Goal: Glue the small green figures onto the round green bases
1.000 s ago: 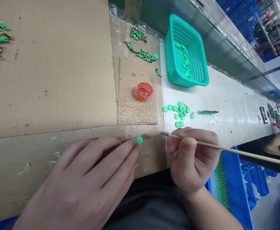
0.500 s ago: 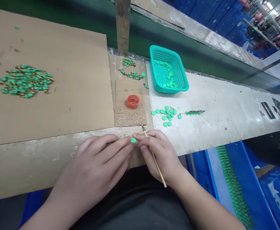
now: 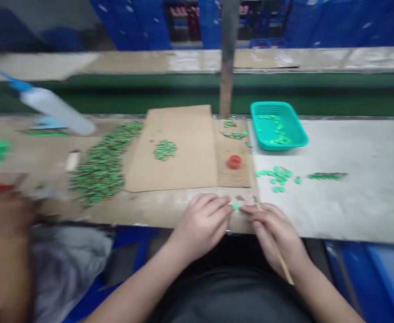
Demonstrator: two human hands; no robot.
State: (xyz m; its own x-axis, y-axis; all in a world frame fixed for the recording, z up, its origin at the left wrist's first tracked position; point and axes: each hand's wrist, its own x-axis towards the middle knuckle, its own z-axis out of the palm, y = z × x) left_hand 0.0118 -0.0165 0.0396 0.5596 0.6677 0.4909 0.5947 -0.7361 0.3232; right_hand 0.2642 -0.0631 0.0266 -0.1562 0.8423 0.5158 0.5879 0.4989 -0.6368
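Observation:
My left hand is closed, its fingertips pinching a small green piece just above the table's front edge. Between the fingers of my right hand rests a thin paintbrush with a pale wooden handle, its dark tip pointing away from me. The right fingertips come close to the green piece; blur hides whether they touch it. Beyond my hands, a small red cup stands on a piece of cardboard. Loose green discs lie to the right.
A teal basket holds more discs. Small green-and-dark pieces lie in a pile on the cardboard sheet and in a larger heap. A squeeze bottle lies far left, near another person's blurred hand.
The view has swung left and levelled out, bringing the large heap, bottle and other person into sight. Both my hands keep hold of the green piece and brush.

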